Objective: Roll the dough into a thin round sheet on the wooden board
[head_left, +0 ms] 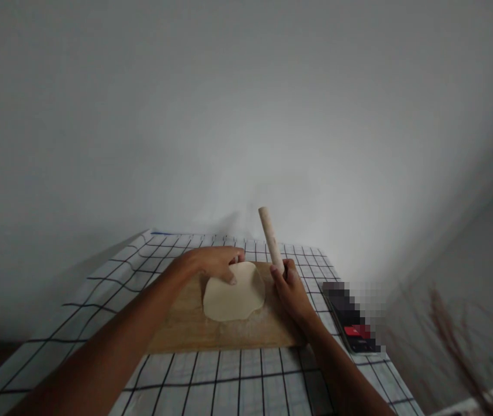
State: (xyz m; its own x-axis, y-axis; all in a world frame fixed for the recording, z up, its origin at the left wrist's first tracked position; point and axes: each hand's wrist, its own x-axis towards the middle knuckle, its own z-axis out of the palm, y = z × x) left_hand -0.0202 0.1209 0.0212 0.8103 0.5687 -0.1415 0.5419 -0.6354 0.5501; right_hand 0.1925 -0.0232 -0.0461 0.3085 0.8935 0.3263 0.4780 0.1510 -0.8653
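Note:
A flat, roughly round sheet of dough (233, 299) lies on a wooden board (186, 335). At its far edge, my left hand (220, 263) reaches over it, thumb on top of the dough and fingers curled past the rim, pinching it. My right hand (290, 289) is closed around the lower end of a pale wooden rolling pin (270, 237). The pin is tilted up off the board, its free end pointing away from me. Flour dusts the board near the dough's front edge.
Under the board is a white tablecloth (207, 375) with a dark grid pattern. A dark phone-like object (350, 323), partly pixelated, lies at the table's right edge. Behind the table rises a plain wall (229, 115). Blurred dry stems (449, 341) stand at the right.

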